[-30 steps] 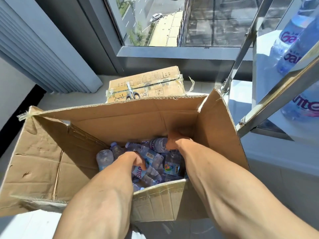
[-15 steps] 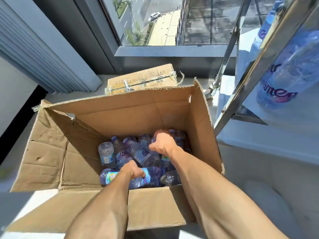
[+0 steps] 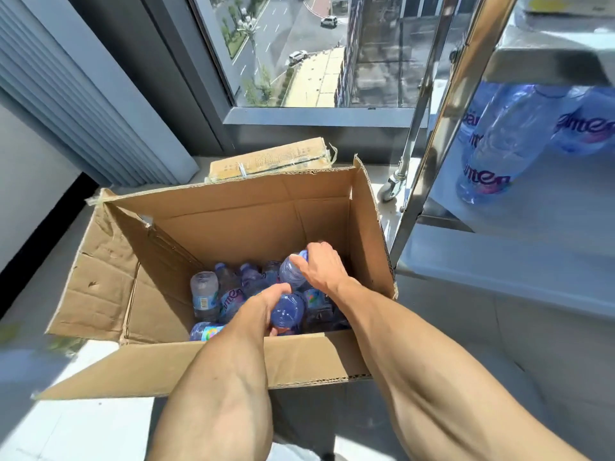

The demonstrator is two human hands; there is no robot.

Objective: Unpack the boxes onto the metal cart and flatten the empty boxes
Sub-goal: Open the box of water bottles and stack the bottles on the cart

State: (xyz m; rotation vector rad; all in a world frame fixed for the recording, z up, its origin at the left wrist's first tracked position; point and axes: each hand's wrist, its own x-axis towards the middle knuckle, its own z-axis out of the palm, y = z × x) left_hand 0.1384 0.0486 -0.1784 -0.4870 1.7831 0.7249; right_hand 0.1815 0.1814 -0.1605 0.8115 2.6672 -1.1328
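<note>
An open cardboard box (image 3: 233, 214) stands on the floor in front of me with several blue water bottles (image 3: 213, 294) lying in its bottom. My left hand (image 3: 266, 301) grips one bottle (image 3: 288, 312) near the box's front wall. My right hand (image 3: 324, 267) grips a second bottle (image 3: 293, 271) by its neck end, lifted a little above the pile. The metal cart (image 3: 442, 128) stands to the right, and more bottles (image 3: 499, 144) lie on its shelf.
A taped, closed cardboard box (image 3: 273, 159) lies behind the open one, under the window. The cart's caster wheel (image 3: 392, 188) sits close to the open box's far right corner. Blinds hang at the left. The box's left flap (image 3: 96, 277) folds outward.
Both hands have risen from the pile, each now holding a bottle. The right hand's bottle has lifted higher. My view has pulled back and up, showing more of the cart.
</note>
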